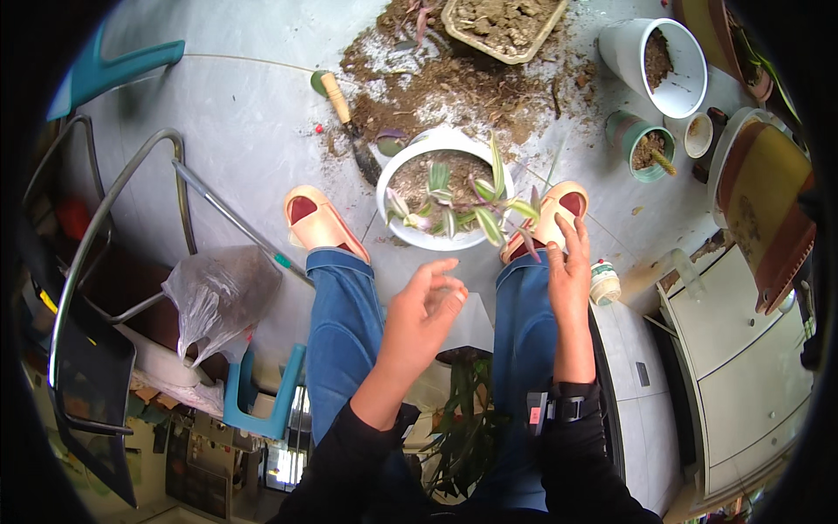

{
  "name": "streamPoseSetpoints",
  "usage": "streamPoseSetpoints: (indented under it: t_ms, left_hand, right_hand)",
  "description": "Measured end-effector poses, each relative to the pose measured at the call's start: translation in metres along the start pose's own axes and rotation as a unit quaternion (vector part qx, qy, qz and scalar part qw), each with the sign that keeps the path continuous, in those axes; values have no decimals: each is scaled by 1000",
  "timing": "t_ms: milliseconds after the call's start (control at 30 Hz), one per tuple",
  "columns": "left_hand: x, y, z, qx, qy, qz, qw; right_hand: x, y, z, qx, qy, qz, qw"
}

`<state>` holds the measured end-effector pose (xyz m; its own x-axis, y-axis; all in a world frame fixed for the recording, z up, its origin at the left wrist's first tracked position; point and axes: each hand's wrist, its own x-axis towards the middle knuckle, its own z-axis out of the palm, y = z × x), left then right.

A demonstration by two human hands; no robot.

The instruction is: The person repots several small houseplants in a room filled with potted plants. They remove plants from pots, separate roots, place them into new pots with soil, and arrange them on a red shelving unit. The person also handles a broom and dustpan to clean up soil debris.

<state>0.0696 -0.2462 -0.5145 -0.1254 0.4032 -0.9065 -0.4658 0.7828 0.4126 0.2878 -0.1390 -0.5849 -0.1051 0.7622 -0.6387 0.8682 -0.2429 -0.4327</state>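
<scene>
A round white pot [419, 240] stands on the floor between my feet, filled with soil. Trailing plant stems with green-and-white striped leaves [488, 223] lie over the soil and hang past the right rim. My left hand [425, 314] hovers near my left knee, below the pot in the picture, its fingers loosely curled and holding nothing. Over my right leg and slipper, my right hand [568, 268] has its fingers spread, with nothing in it; the nearest leaf tips lie just left of it. A hand trowel [336, 98] with a wooden handle rests left of the pot, its blade soiled.
Loose soil and white granules [419, 98] cover the floor beyond the pot, beside a soil-filled tray [481, 47]. At right are a tall white pot [619, 59] and a green pot [619, 131] with a small cactus. A plastic bag [226, 295] and metal chair frame [118, 196] stand left.
</scene>
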Motion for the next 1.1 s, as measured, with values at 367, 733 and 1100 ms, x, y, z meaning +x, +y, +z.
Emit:
streamPoseSetpoints:
  t_ms: [367,733,1100]
  left_hand:
    - [1,37,-47,-136,81,79,984]
    - [-120,172,-200,-47,91,50,993]
    - [-149,195,-191,170,54,24,984]
  right_hand:
    - [-23,33,16,-18,-102,160,982]
    - [-137,-33,-55,139,-3,260,956]
    - [-240,10,-42,328,93,341,876]
